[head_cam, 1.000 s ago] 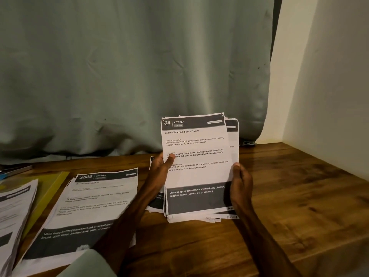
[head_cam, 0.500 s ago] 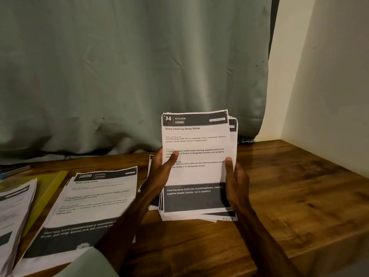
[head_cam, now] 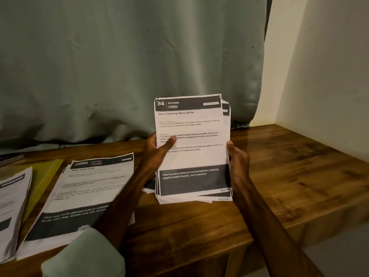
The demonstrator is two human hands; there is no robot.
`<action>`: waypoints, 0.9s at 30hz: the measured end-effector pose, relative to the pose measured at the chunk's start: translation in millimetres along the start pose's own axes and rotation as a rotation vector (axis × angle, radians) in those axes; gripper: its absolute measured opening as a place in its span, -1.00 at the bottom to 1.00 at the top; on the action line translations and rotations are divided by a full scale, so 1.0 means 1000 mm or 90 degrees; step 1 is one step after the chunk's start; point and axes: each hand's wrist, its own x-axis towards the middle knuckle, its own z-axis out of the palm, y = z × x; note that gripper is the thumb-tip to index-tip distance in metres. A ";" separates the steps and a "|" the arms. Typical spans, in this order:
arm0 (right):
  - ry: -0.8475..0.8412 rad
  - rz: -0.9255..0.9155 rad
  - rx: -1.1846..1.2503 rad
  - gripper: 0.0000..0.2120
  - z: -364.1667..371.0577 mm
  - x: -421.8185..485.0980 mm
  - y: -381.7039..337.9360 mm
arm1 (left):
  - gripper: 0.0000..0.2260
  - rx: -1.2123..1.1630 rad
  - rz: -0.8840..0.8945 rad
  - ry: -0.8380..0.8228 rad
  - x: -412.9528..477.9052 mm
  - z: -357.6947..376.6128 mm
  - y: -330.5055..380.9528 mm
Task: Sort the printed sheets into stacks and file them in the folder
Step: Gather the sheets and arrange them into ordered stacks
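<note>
A stack of printed sheets [head_cam: 191,156] stands upright on its bottom edge on the wooden table [head_cam: 279,176]; its top page reads "Store Cleaning Spray Bottle". My left hand [head_cam: 157,150] grips the stack's left edge, thumb across the front page. My right hand [head_cam: 237,162] holds the right edge, fingers behind the sheets. A second stack [head_cam: 83,192], headed "3800 Kitchen", lies flat to the left. A third stack [head_cam: 12,208] lies at the far left. A yellow-green folder [head_cam: 46,176] lies under and between those two stacks.
A grey-green curtain [head_cam: 119,66] hangs along the table's back edge. A cream wall [head_cam: 329,76] bounds the right side. A few sheets [head_cam: 149,186] lie flat behind the held stack. A dark object [head_cam: 10,157] sits at the far left back.
The held stack has shifted a little left and upward, and its sheets look more squared. My right hand has slid slightly higher on the right edge.
</note>
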 end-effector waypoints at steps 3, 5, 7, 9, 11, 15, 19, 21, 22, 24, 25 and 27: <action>-0.024 0.041 0.066 -0.72 0.000 0.002 0.001 | -0.80 0.000 -0.007 0.000 0.002 -0.003 -0.002; -0.050 0.077 0.099 -0.69 -0.001 0.002 0.001 | -0.82 0.000 -0.016 0.001 0.003 -0.005 -0.004; -0.082 0.123 0.129 -0.63 -0.003 0.000 0.001 | -0.85 0.004 -0.018 -0.001 0.005 -0.008 -0.005; -0.115 0.152 0.146 -0.57 -0.005 -0.002 0.000 | -0.86 0.005 -0.028 0.001 0.007 -0.010 -0.005; -0.136 0.170 0.157 -0.53 -0.006 -0.005 -0.002 | -0.86 0.002 -0.036 0.002 0.009 -0.012 -0.005; -0.162 0.179 0.170 -0.51 -0.008 -0.007 -0.002 | -0.85 0.001 -0.038 0.005 0.009 -0.015 -0.004; -0.169 0.177 0.183 -0.38 -0.002 -0.010 -0.004 | -0.82 0.014 -0.034 0.000 0.008 -0.015 -0.004; -0.178 0.171 0.176 -0.33 0.000 -0.008 -0.002 | -0.80 0.025 -0.035 0.000 0.007 -0.014 -0.004; -0.180 0.160 0.159 -0.35 0.000 -0.006 -0.001 | -0.78 0.029 -0.036 -0.001 0.007 -0.014 -0.004; -0.195 0.133 0.102 -0.48 0.002 -0.007 -0.002 | -0.76 0.031 -0.032 -0.015 0.006 -0.013 -0.003; -0.201 0.114 0.067 -0.56 0.004 -0.008 -0.003 | -0.75 0.030 -0.031 -0.021 0.006 -0.012 -0.002; -0.203 0.059 -0.004 -0.76 0.007 -0.008 -0.002 | -0.73 0.033 -0.030 -0.024 0.004 -0.011 0.001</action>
